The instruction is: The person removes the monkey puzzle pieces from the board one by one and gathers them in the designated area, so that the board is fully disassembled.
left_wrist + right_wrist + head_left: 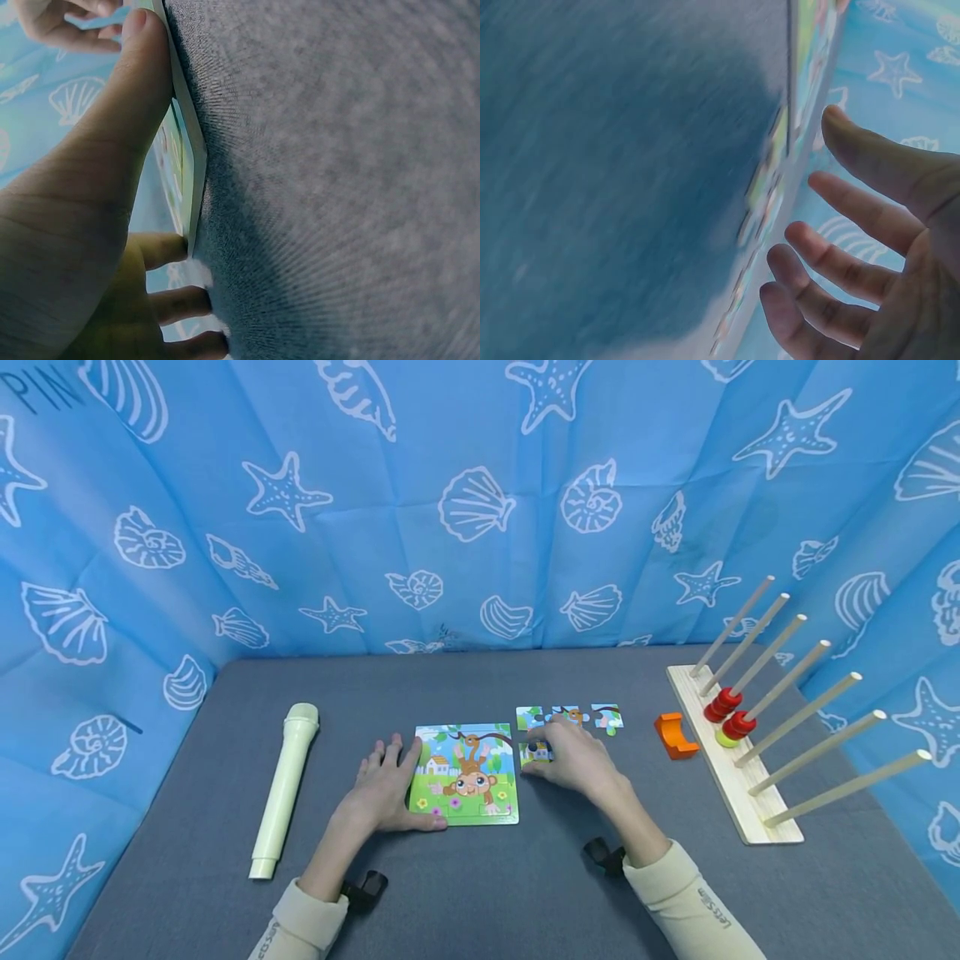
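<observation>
A square jigsaw puzzle board (465,777) with a monkey picture lies on the grey table. My left hand (385,789) touches it, thumb along the near edge and spread fingers by the left edge; the left wrist view shows the thumb against the board's rim (196,172). Just right of the board, my right hand (573,756) hovers over a loose puzzle piece (534,762), partly covering it. Its fingers (847,259) are loosely bent with nothing between them in the right wrist view. Beyond that hand lie more puzzle pieces (606,717) in a row.
To the left lies a pale green microphone-shaped stick (285,789). An orange arch block (675,737) sits to the right, beside a wooden peg rack (738,777) with red and yellow-green beads. A blue curtain with shell prints hangs behind the table.
</observation>
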{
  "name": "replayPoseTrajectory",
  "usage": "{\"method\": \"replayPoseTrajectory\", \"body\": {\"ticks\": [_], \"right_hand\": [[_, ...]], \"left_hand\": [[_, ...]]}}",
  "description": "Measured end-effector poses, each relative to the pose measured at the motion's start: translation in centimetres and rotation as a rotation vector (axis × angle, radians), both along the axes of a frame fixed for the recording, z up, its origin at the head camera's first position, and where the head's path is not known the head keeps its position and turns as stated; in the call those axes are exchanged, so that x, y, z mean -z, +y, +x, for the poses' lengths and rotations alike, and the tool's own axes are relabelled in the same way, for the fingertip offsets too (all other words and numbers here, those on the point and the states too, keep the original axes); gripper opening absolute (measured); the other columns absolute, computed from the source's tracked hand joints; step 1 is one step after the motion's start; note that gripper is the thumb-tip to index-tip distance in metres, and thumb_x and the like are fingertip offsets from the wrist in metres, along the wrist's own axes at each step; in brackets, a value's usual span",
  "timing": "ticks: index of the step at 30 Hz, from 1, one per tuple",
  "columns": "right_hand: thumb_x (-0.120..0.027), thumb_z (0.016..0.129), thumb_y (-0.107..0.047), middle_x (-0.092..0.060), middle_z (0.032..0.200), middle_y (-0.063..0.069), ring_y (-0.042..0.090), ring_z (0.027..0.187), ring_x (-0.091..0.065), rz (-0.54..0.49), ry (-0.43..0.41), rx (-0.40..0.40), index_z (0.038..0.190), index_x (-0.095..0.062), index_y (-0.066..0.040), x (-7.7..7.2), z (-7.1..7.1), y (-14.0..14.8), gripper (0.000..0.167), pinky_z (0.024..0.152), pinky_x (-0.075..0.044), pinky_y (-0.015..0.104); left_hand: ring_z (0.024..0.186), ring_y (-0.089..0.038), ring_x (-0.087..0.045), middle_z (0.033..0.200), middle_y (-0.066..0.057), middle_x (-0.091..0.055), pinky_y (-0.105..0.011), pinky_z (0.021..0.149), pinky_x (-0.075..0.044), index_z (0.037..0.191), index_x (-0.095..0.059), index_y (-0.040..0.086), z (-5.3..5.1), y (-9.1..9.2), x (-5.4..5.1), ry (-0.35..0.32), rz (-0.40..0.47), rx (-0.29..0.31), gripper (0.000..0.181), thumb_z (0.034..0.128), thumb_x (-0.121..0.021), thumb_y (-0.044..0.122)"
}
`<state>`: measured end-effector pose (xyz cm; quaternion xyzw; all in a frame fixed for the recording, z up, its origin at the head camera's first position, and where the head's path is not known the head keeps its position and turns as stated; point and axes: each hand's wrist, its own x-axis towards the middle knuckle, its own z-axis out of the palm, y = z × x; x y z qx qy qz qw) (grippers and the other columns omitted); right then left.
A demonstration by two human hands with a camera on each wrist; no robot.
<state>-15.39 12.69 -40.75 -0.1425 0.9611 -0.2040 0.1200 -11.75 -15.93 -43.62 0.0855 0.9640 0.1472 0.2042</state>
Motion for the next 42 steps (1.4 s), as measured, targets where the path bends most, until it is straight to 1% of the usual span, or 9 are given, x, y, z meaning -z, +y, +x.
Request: {"method": "replayPoseTrajectory", "body": {"ticks": [4,8,12,18,25,28,32,38,42], "right_hand": [[-0.084,0.086,-0.029,-0.067,0.12,0.01,0.024,0.104,-0.064,-0.026,0.014,-0.029,0.124,-0.075,-0.014,-0.2,0.4,-1.1,0.042,0.079,-0.056,0.049],[-0.084,0.085,-0.029,-0.067,0.123,0.01,0.025,0.105,-0.065,-0.038,0.018,-0.045,0.125,-0.074,-0.013,-0.3,0.7,-2.2,0.044,0.082,-0.057,0.049],[-0.086,0.084,-0.031,-0.067,0.124,0.01,0.025,0.104,-0.065,-0.046,0.012,-0.065,0.124,-0.074,-0.013,-0.3,1.0,-3.2,0.045,0.081,-0.057,0.049],[-0.086,0.084,-0.03,-0.067,0.119,0.01,0.024,0.098,-0.062,-0.056,0.001,-0.099,0.121,-0.076,-0.016,-0.3,1.1,-4.6,0.041,0.075,-0.056,0.046],[-0.086,0.084,-0.026,-0.069,0.116,0.01,0.023,0.097,-0.063,-0.104,0.005,-0.161,0.117,-0.077,-0.011,0.0,1.3,-5.9,0.037,0.08,-0.055,0.042],[-0.086,0.084,-0.025,-0.068,0.114,0.01,0.021,0.094,-0.062,-0.119,-0.006,-0.182,0.116,-0.077,-0.011,0.2,1.3,-6.5,0.036,0.077,-0.053,0.039],[-0.086,0.084,-0.024,-0.068,0.113,0.009,0.022,0.093,-0.06,-0.111,-0.007,-0.202,0.118,-0.077,-0.011,0.5,1.4,-7.1,0.037,0.074,-0.052,0.039],[-0.085,0.085,-0.026,-0.066,0.117,0.009,0.026,0.103,-0.06,-0.074,-0.013,-0.209,0.123,-0.075,-0.013,1.0,1.6,-7.9,0.042,0.081,-0.055,0.046],[-0.085,0.086,-0.025,-0.064,0.112,0.009,0.026,0.099,-0.056,-0.046,-0.009,-0.214,0.128,-0.073,-0.013,1.0,1.5,-8.2,0.046,0.08,-0.053,0.045]], "left_hand": [[0.154,-0.057,-0.013,0.168,-0.032,-0.013,-0.068,0.123,-0.02,0.165,-0.016,0.007,0.0,0.0,0.1,-0.001,-0.008,0.001,0.127,0.0739,-0.082,0.065],[0.154,-0.057,-0.013,0.168,-0.032,-0.013,-0.068,0.123,-0.02,0.165,-0.016,0.007,0.0,-0.1,0.1,0.0,-0.009,0.002,0.127,0.0738,-0.082,0.066],[0.154,-0.057,-0.012,0.168,-0.033,-0.012,-0.069,0.123,-0.02,0.165,-0.016,0.007,-0.1,-0.1,0.1,0.003,0.0,0.004,0.126,0.0741,-0.082,0.065],[0.154,-0.058,-0.012,0.168,-0.033,-0.012,-0.069,0.123,-0.019,0.165,-0.016,0.007,-0.1,-0.2,0.1,0.0,0.005,0.008,0.126,0.0749,-0.081,0.066],[0.154,-0.058,-0.013,0.168,-0.033,-0.012,-0.069,0.123,-0.02,0.165,-0.016,0.007,-0.1,-0.2,0.1,-0.014,-0.003,0.008,0.126,0.0745,-0.081,0.067],[0.153,-0.058,-0.013,0.168,-0.033,-0.013,-0.07,0.122,-0.021,0.165,-0.016,0.007,-0.1,-0.2,0.0,-0.014,0.001,0.011,0.126,0.0746,-0.081,0.067],[0.153,-0.058,-0.013,0.167,-0.033,-0.013,-0.07,0.122,-0.022,0.165,-0.016,0.007,-0.1,-0.1,-0.1,-0.001,0.001,0.015,0.126,0.0748,-0.081,0.067],[0.153,-0.058,-0.014,0.167,-0.034,-0.013,-0.07,0.122,-0.022,0.164,-0.016,0.006,0.0,-0.1,-0.1,0.011,-0.011,0.022,0.126,0.075,-0.08,0.068],[0.154,-0.057,-0.014,0.167,-0.033,-0.013,-0.07,0.122,-0.022,0.164,-0.017,0.006,-0.1,0.0,-0.1,0.009,-0.007,0.014,0.126,0.0748,-0.081,0.067]]}}
